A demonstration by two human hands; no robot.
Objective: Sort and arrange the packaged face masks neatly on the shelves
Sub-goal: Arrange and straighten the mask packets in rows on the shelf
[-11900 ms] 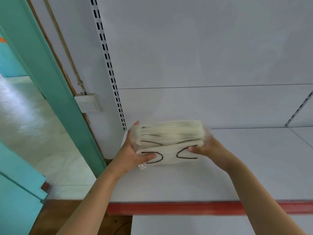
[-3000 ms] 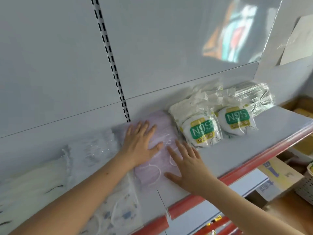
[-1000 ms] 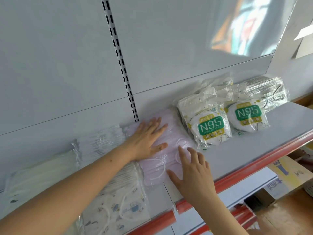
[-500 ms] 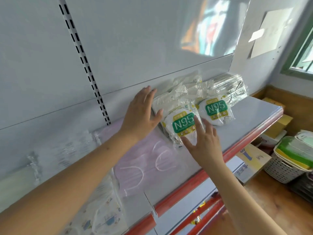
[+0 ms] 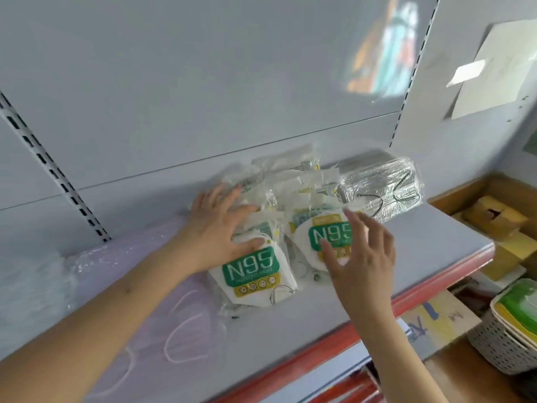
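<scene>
On the shelf (image 5: 421, 237), both hands' grips spread flat: left hand (image 5: 220, 231) pressing N95 packs (image 5: 252, 274), right hand (image 5: 360, 254) hovering.

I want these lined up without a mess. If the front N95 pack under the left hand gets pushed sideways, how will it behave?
The front N95 pack probably slides easily: its glossy wrapper lies on the smooth shelf. It looks thin and light, so it may skew rather than travel straight. Its loose plastic edges likely crumple or catch the purple mask pack beside it; the left hand pressing flat should steady it.
</scene>
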